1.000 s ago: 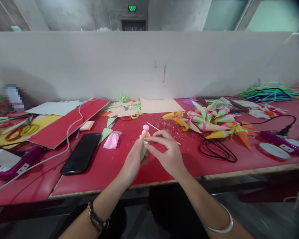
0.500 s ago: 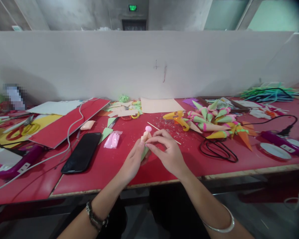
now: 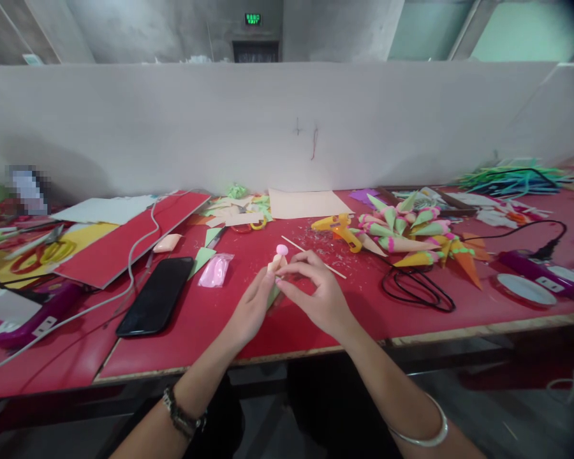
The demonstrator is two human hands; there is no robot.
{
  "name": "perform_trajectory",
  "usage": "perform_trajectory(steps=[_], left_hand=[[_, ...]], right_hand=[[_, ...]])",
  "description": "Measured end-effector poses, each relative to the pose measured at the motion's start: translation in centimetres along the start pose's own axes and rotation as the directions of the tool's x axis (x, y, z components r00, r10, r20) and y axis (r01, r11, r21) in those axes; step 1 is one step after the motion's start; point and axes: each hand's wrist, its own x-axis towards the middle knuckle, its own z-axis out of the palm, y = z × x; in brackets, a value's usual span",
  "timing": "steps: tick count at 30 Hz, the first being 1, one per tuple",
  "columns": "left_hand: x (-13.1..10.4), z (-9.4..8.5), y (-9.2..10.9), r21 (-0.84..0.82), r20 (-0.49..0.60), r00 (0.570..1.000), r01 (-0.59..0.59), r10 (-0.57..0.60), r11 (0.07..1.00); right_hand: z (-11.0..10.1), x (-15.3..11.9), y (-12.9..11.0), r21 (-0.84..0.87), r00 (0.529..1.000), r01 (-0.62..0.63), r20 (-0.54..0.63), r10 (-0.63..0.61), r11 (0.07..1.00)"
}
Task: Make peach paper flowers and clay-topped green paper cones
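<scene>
My left hand point(image 3: 249, 306) is closed around a small green paper cone point(image 3: 272, 296), held above the table's front half. Cream-coloured material point(image 3: 276, 264) shows at its wide upper end, topped by a round pink blob point(image 3: 282, 250). From the other side my right hand point(image 3: 319, 290) meets the cone's rim, thumb and index finger bent together in a pinch. A speck of pink shows at those fingertips; what they hold is too small to make out. A thin wooden stick point(image 3: 316, 258) lies just beyond the hands.
A yellow glue gun point(image 3: 339, 231) and a heap of finished paper cones point(image 3: 402, 226) lie to the right. Leftward are a pink packet point(image 3: 215, 270), a black phone point(image 3: 155, 297) and a red board point(image 3: 129, 239). A white partition point(image 3: 196, 127) stands behind.
The view has shifted slightly. Both hands stay together at the cone, with only small movement of the right fingers at its rim.
</scene>
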Motion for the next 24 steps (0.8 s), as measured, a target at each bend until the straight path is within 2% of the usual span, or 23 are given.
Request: perform_trajectory(steps=[2,3,4,6,8,9,12,14,16,17,19,24], left_hand=[[0.4,-0.6,-0.3,0.232,-0.012,0.995,-0.097,0.103,0.968],[0.6,-0.9,-0.7,0.391,-0.008,0.99,-0.129,0.144,0.911],[0.8,-1.1,-1.1,0.551,-0.002,0.987,-0.135,0.162,0.824],[1.2,-1.4,-2.1,0.824,-0.015,0.985,-0.084,0.17,0.56],[1.3,-1.5,-2.8,0.952,-0.021,0.978,-0.044,0.208,0.303],[1.4,-1.5,-2.8,0.977,-0.004,0.971,-0.048,0.238,0.21],[1.7,-2.1,-1.9,0.996,0.063,0.939,-0.079,0.338,0.035],[2.3,-3.2,-0.8,0.998,0.054,0.907,-0.034,0.418,-0.055],[2.9,-4.7,-0.1,0.989,-0.032,0.869,0.098,0.495,-0.109],[3.2,-5.4,0.0,0.98,-0.078,0.871,0.157,0.486,-0.123],[3.7,-6.8,-0.3,0.963,-0.145,0.904,0.222,0.403,-0.153],[3.9,-8.4,-1.9,0.965,-0.118,0.953,0.176,0.278,-0.196]], right_hand=[[0.0,0.0,0.2,0.021,1.0,-0.019,-0.022,0.02,1.0],[0.0,0.0,0.2,0.03,0.999,-0.031,-0.042,0.032,0.999],[-0.1,0.1,0.3,0.035,0.997,-0.041,-0.067,0.044,0.999],[-0.1,0.1,0.3,0.039,0.993,-0.053,-0.106,0.057,0.998],[-0.2,0.2,0.3,0.032,0.992,-0.055,-0.114,0.058,0.998],[-0.2,0.2,0.3,0.027,0.992,-0.054,-0.111,0.057,0.998],[-0.2,0.1,0.4,0.021,0.994,-0.053,-0.097,0.055,0.998],[-0.1,0.1,0.4,0.022,0.994,-0.055,-0.098,0.057,0.998],[-0.1,0.1,0.4,0.027,0.994,-0.055,-0.095,0.058,0.998],[-0.1,0.1,0.4,0.032,0.994,-0.056,-0.092,0.059,0.998],[-0.1,0.1,0.4,0.041,0.995,-0.056,-0.083,0.059,0.998],[-0.1,0.1,0.4,0.052,0.995,-0.054,-0.087,0.059,0.997]])
